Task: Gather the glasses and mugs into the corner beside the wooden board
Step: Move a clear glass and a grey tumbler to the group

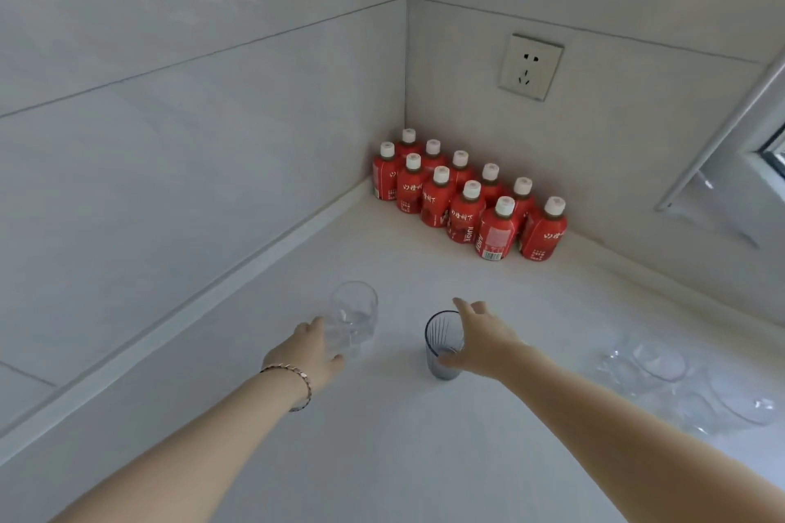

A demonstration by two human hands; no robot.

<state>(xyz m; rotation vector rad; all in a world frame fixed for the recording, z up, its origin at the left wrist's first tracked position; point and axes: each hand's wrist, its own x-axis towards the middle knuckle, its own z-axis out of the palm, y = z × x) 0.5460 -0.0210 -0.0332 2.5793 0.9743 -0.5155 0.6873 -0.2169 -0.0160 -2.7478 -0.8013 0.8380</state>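
A clear round glass stands on the white counter, and my left hand is wrapped around its near left side. To its right stands a blue-grey ribbed tumbler. My right hand grips that tumbler from the right, thumb low on its near side and fingers over the rim. Several clear glasses lie grouped at the right edge of the counter, hard to tell apart. No wooden board is in view.
Several red juice bottles with white caps stand in two rows in the far corner against the tiled walls. A wall socket sits above them. A window frame juts in at the right.
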